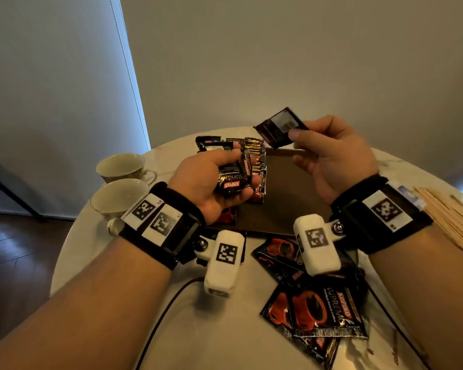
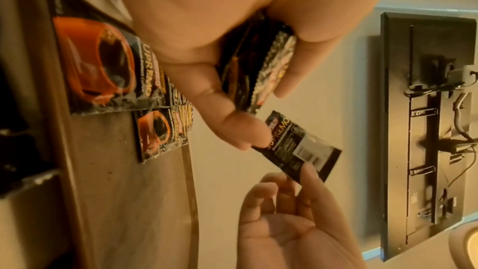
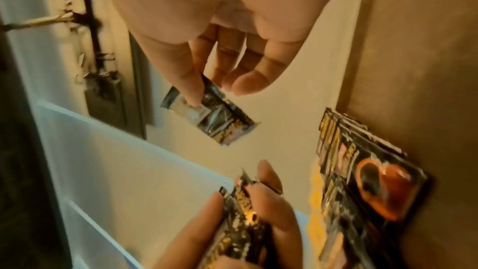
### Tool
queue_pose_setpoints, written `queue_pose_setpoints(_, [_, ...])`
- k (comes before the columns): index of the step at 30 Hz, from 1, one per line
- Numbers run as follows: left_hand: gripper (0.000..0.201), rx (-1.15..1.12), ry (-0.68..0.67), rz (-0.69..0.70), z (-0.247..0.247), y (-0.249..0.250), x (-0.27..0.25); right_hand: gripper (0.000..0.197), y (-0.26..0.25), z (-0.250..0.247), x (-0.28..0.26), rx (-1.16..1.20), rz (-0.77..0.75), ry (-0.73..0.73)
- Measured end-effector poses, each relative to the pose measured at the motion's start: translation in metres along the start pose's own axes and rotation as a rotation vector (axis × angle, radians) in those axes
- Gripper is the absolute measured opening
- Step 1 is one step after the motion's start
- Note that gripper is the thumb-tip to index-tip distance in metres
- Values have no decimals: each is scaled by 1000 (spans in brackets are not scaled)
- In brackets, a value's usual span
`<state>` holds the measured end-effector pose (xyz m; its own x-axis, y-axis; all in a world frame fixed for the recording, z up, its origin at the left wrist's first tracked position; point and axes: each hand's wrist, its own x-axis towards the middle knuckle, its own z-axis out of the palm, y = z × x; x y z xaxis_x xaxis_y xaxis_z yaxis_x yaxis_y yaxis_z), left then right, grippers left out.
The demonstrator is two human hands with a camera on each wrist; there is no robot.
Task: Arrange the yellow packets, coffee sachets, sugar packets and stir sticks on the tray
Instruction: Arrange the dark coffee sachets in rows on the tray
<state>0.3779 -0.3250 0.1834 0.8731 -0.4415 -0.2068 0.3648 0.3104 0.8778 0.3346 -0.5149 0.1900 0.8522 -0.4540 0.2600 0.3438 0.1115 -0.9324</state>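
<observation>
**Sachets in hand, tray half filled**

Head view: left hand (image 1: 211,180) clutches a bunch of sachets (image 1: 231,177) marked "KOPIKO SUPREMO". Right hand (image 1: 332,158) pinches one sachet (image 1: 278,128), back side up, above the far edge of the tray (image 1: 286,198). A row (image 1: 255,166) already stands at the tray's left. Spare sachets (image 1: 316,313) lie near; sticks (image 1: 449,217) lie right.

Left wrist view: "SUPREMO" and a barcode show on the pinched sachet (image 2: 297,146).

Right wrist view: lettering is blurred.

Judgement: coffee step under way; next, lay this one flush against the row.
</observation>
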Motion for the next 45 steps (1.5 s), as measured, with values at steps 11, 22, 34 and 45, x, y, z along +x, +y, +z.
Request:
queue_pose_setpoints(11, [22, -12, -57, 107, -5, 1, -1, 35, -1, 19, -21, -489, -23, -336])
queue_pose_setpoints(22, [42, 217, -188, 141, -8, -2, -3, 9, 5, 11, -14, -26, 329, -219])
queue_pose_setpoints(34, [20, 89, -17, 59, -6, 1, 1, 27, 8, 15, -12, 62, 425, -150])
queue_pose_setpoints(45, [10, -91, 188, 177, -13, 10, 8, 16, 18, 9, -4, -94, 684, 5])
